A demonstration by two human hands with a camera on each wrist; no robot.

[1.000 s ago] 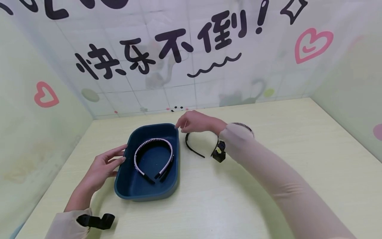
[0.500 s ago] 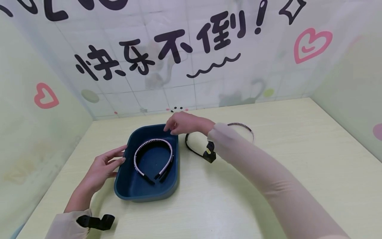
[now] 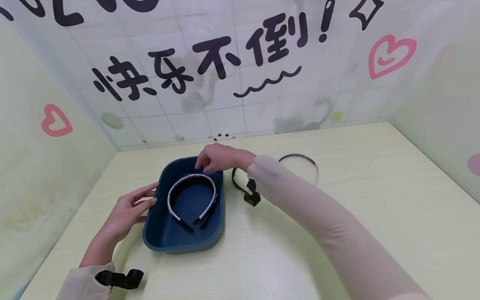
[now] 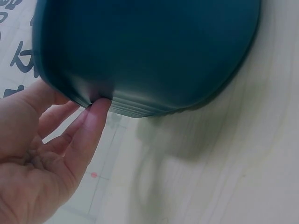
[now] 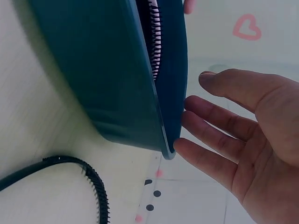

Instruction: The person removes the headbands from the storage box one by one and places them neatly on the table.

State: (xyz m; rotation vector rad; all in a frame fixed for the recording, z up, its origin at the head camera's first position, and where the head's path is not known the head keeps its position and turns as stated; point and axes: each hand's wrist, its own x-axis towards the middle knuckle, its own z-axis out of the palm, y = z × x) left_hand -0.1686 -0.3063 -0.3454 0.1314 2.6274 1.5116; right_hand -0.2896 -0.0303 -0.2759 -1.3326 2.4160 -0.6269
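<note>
A dark blue plastic bin (image 3: 183, 247) stands on the table. In it lies a pale headband (image 3: 170, 202) with dark inner teeth, and part of a black headband (image 3: 211, 213) shows beneath. My left hand (image 3: 127, 212) holds the bin's left side at the rim, thumb against the wall in the left wrist view. My right hand (image 3: 219, 157) hovers over the bin's far right corner. Seen by the right wrist camera, its fingers are loosely bent, holding nothing, tips close to the rim. Right of the bin lies a black toothed headband (image 5: 97, 184), partly hidden by the right arm.
Another headband (image 3: 300, 156), black-toothed and pale pink, lies farther right on the table, partly behind the right sleeve (image 3: 311, 204). A printed wall sheet (image 3: 210, 112) borders the back of the table (image 3: 356, 166), with side panels left and right.
My right hand has moved left from beside the bin's far right corner to over its inside. The left hand, bin and headbands have stayed in place.
</note>
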